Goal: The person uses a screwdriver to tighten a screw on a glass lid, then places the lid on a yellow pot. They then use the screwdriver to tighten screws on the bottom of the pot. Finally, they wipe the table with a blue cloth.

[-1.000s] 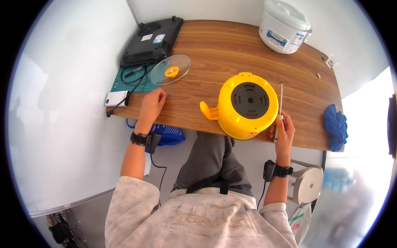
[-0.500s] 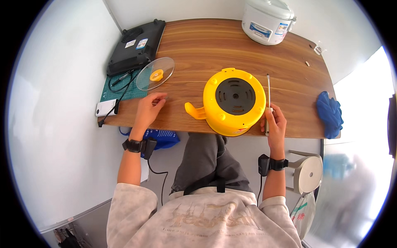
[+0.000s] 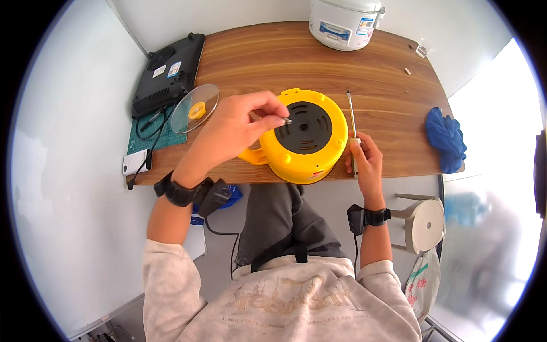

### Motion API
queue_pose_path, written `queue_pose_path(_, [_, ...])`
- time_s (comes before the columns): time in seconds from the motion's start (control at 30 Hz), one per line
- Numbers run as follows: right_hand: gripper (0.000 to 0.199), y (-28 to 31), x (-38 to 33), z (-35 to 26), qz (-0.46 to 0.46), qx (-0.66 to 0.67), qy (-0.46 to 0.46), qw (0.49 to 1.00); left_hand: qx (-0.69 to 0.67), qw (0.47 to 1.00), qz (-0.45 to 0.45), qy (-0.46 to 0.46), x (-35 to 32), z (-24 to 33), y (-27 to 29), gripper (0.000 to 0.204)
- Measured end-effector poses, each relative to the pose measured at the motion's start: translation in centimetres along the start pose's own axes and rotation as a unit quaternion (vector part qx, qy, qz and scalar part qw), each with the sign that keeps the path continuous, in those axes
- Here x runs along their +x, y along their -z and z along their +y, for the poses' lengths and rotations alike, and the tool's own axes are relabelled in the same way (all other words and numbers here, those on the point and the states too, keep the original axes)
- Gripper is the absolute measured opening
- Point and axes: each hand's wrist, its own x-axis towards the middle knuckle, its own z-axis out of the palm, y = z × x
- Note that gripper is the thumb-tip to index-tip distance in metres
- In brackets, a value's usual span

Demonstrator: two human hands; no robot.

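My left hand pinched a small metal piece (too tiny to identify) above the yellow appliance; my right hand gripped the screwdriver, hiding its handle.

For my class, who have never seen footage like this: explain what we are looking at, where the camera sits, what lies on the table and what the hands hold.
There is no machine here: a person works with two bare hands. The camera is worn on the person's head and looks down, so the round fisheye picture bends straight edges.

On the wooden table stands a yellow appliance, turned so its dark base faces up. The left hand pinches a small metal piece, perhaps a screw, above that base. The right hand holds a screwdriver lying on the table.

Around them: a glass lid, a black cooktop, a white rice cooker, a blue cloth and a white phone.
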Motion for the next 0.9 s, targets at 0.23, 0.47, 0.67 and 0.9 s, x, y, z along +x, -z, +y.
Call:
queue_pose_path(0.23, [0.027,-0.2,0.1,-0.1,-0.002,-0.003,0.004,1.0,0.033,0.998,-0.048,-0.026,2.8,-0.4,-3.0,0.012])
queue_pose_path(0.47, [0.028,0.0,-0.1,0.0,-0.004,0.005,0.0,1.0,0.065,0.996,-0.054,-0.037,2.6,-0.6,-3.4,0.01])
queue_pose_path(0.67, [0.028,0.0,-0.1,-0.1,-0.007,0.002,0.002,1.0,0.14,0.985,-0.028,-0.097,2.4,-0.8,-3.5,0.01])
queue_pose_path(0.9, [0.028,0.0,-0.1,-0.3,-0.006,-0.008,0.006,1.0,0.089,0.995,-0.037,-0.038,2.4,-0.9,-3.1,0.01])
